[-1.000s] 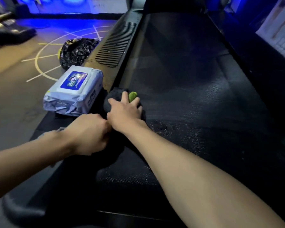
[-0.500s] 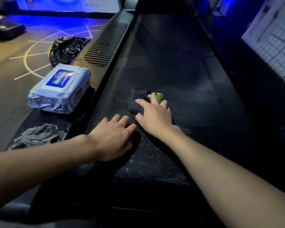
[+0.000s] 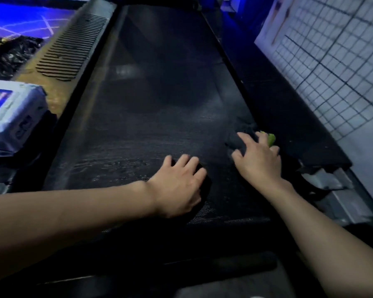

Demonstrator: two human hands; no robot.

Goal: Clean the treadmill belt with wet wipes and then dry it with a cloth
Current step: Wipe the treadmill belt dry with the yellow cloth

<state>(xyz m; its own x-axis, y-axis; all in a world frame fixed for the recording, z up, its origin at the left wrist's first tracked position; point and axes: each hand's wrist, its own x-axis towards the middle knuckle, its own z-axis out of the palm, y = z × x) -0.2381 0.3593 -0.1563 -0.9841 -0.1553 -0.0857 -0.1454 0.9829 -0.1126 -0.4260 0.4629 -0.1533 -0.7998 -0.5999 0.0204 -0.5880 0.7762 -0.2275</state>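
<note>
Cloth (image 3: 242, 137), dark and crumpled with a bright green patch (image 3: 270, 139) at its outer side, lay at the right edge of the treadmill belt (image 3: 159, 104), in the near half of its length. The green part reached towards the right side rail (image 3: 293, 130). The right hand (image 3: 258, 160) pressed down on the cloth, palm down, with its fingers spread and nearly straight over the fabric rather than closed round it. Motion blur softened the fingertips.

The belt was black with a fine woven grain. Pale streaks and glistening specks ran across its near part, from the left edge towards the middle, and farther up it looked dull and even. The left hand (image 3: 179, 186) rested flat on the belt near the middle of its width, a little nearer than the cloth and apart from it. Its fingers were straight and slightly fanned, holding nothing.

Beside the belt's left edge, on the left side rail (image 3: 56, 97), sat a wet wipes pack (image 3: 11, 117), pale with a blue label and cut off by the frame edge. Farther along the same rail lay a ribbed strip (image 3: 71, 48) of dark slats. A crumpled black bag (image 3: 7, 54) lay on the blue-lit floor (image 3: 19, 20) past the left rail. Beyond the right rail stood a white panel crossed by a wire grid (image 3: 332, 72).
</note>
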